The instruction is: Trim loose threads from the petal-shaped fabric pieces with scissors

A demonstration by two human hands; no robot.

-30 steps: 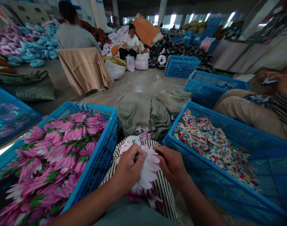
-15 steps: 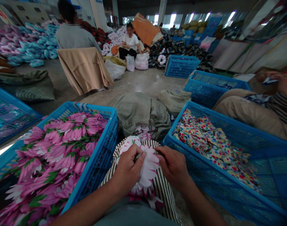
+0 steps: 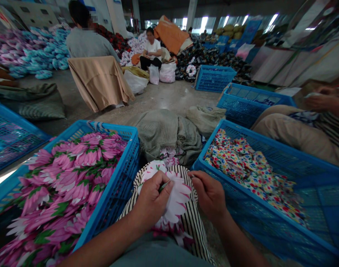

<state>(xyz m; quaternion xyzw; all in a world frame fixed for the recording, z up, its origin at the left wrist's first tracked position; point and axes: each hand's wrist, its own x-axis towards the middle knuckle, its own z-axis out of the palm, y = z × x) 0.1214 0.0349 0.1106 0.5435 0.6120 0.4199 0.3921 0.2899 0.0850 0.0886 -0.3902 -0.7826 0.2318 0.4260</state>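
Observation:
Over my lap, my left hand (image 3: 153,197) pinches a white and pink petal-shaped fabric piece (image 3: 178,199) between thumb and fingers. A bit of green shows at the pinch. To its right, my right hand (image 3: 209,193) is closed in a pinch, apart from the fabric piece; whatever its fingertips hold is too small to make out. Beneath both hands lies black-and-white striped cloth (image 3: 195,231). More white and pink petal pieces (image 3: 155,167) rest on the striped cloth, partly hidden behind my left hand.
On the left stands a blue crate (image 3: 133,134) of pink petal pieces (image 3: 80,185). A second blue crate (image 3: 319,196) on the right holds colourful printed fabric (image 3: 250,170). Grey-green sacks (image 3: 160,129) lie ahead. A co-worker's hands (image 3: 322,98) are at far right; other people sit further back.
My right hand has moved slightly right, away from the petal piece, which now hangs clear of it. My left hand keeps its pinch in nearly the same place.

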